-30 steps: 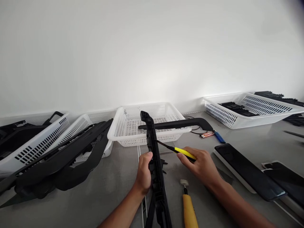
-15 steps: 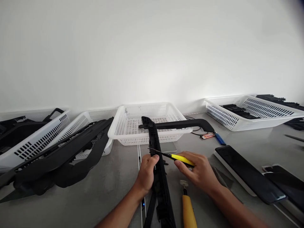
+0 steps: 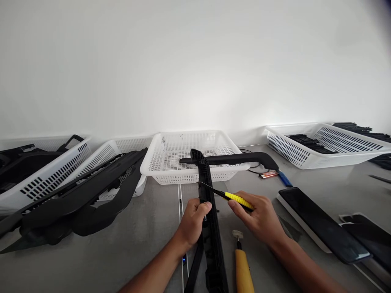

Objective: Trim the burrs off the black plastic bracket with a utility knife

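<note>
My left hand [image 3: 194, 221] is closed around a long black plastic trim piece [image 3: 214, 252], its thumb lying on top. The piece runs away from me and its far end bends up in front of the middle basket. In my right hand [image 3: 259, 215] is a yellow and black utility knife [image 3: 240, 200]. Its thin blade is out and points left, with the tip at the trim piece's left edge, above my left thumb. Below the knife lies a tool with a yellow handle [image 3: 243, 270] and a small pale head.
Another black trim piece [image 3: 244, 158] rests across the white middle basket [image 3: 175, 178]. Black parts [image 3: 85, 195] overhang baskets at left. To the right stand a white basket [image 3: 301, 160], a blue-handled tool [image 3: 284, 179], an orange lighter [image 3: 269, 174] and a black-topped white device [image 3: 320, 221].
Both hands, the trim piece and the knife have shifted slightly right in view. The blade tip has moved a little farther up along the piece.
</note>
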Tool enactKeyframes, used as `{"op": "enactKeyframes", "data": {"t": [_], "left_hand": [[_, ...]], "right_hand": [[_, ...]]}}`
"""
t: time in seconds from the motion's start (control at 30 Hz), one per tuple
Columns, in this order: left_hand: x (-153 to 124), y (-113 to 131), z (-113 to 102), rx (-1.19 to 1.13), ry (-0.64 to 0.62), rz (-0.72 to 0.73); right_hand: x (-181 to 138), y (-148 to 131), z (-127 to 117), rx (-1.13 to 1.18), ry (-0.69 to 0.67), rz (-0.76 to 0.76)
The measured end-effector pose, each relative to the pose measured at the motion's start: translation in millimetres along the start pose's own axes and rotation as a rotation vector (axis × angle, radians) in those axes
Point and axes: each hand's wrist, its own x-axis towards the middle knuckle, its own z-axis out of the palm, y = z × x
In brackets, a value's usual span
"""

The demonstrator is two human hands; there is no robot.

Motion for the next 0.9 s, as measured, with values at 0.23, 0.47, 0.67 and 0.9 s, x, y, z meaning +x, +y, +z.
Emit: {"op": "enactKeyframes", "data": {"t": [0.23, 0.47, 0.67, 0.9], "left_hand": [[-2.0, 4.8, -0.1, -0.050, 0.044, 0.005], [0.7, -5.9, -2.0, -0.016, 0.026, -0.013], [0.6, -0.7, -2.5, -0.028, -0.107, 0.015], [1.7, -1.2, -3.6, -0.101, -0.158, 0.014]], "right_hand": [[1.1, -1.9, -2.6, -0.024, -0.021, -0.036], [-0.4, 5.3, -1.4, -0.090, 0.018, 0.018], [-0.3, 5.0, -2.7, -0.096, 0.027, 0.030], [1.1, 7.4, -0.2, -0.069, 0.072, 0.037]]}}
